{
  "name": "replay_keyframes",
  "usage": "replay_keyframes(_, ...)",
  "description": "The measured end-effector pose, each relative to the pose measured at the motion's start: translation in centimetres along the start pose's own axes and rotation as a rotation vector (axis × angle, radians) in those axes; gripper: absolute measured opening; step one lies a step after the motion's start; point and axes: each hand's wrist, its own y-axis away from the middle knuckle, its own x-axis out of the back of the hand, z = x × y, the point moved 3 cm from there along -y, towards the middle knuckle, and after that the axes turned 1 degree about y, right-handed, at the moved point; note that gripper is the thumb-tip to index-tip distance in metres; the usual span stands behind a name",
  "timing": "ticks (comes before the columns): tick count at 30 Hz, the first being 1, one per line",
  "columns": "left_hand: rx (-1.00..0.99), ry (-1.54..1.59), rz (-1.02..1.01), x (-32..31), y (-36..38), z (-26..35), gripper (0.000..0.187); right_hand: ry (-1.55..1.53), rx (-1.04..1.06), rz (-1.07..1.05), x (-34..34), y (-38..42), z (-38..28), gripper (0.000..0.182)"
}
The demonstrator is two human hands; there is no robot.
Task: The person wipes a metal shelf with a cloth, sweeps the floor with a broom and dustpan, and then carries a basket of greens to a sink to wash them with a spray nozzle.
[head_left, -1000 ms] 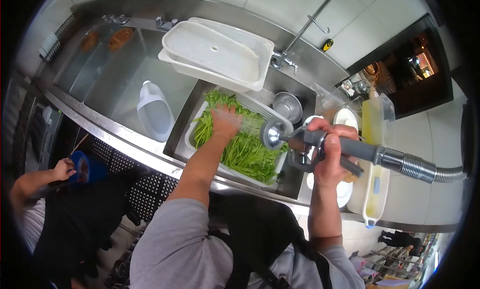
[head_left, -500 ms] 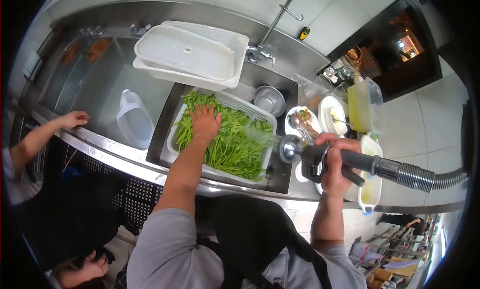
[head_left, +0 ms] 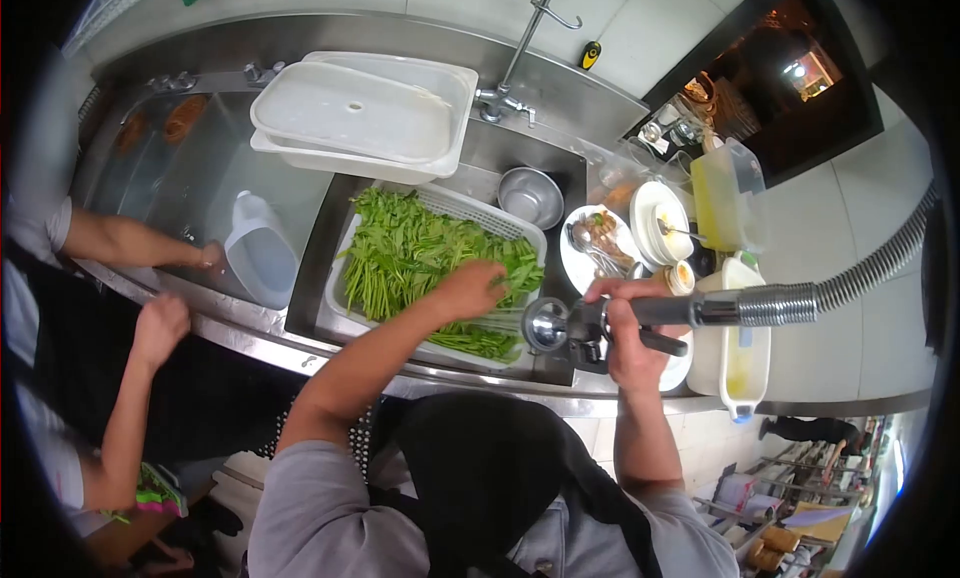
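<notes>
In the sink, I see a white basket (head_left: 340,308) full of leafy greens (head_left: 420,253). My left hand (head_left: 468,288) rests on the greens at the near right corner, fingers loosely curled on the stems. My right hand (head_left: 625,328) is clenched around the spray hose handle (head_left: 640,313), its nozzle (head_left: 545,325) aimed at the greens. 1 steel bowl (head_left: 530,196) sits behind the basket.

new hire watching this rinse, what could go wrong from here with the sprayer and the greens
1. The sprayer head in the right hand fires sideways at the left hand, so water may splash past the white basket onto the plates of food close by.
2. The greens are heaped near the basket's rim; the jet could push stems over the edge.
</notes>
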Motion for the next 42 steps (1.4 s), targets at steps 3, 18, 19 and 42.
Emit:
replay_keyframes(3, 0.043, 0.437, -0.188, -6.0, -2.2, -2.0, 0.037, -0.038, 0.003, -0.010, -1.6, -0.7, 0.9, 0.014)
replay_keyframes(18, 0.429, 0.923, 0.128, 2.0, 2.6, -7.0, 0.017, 0.294, 0.007, 0.024, -3.5, -3.9, 7.1, 0.011)
replay_keyframes(19, 0.445, 0.820, 0.187, 2.7, 3.1, -7.5, 0.016, 0.272, 0.004, 0.039, -3.4, -3.8, 7.2, 0.011)
replay_keyframes(42, 0.266, 1.057, 0.236, 1.1, -7.5, -5.5, 0.014, -0.123, -0.002, 0.097, -5.1, -6.8, 8.9, 0.007)
